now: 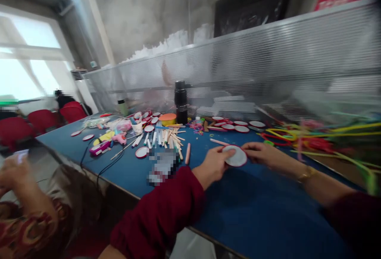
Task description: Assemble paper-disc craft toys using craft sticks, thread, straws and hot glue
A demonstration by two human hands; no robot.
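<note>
Held up over the blue table is a round white disc with a red rim [237, 158]. My left hand [213, 164] grips its left side, thumb on the white face and fingers behind. At the right rim, my right hand [263, 153] has its fingers closed against the edge; anything smaller between them is hidden. A pink marker [218, 142] lies just behind my left hand, and another pink marker [187, 153] lies further left.
Wooden sticks [175, 138], a black bottle [180, 102] and more red-rimmed discs [228, 126] crowd the table's back. Coloured pipe cleaners [315, 142] lie at right. A purple object [100, 148] with black cords sits at left. Another person's hand [13, 171] is far left.
</note>
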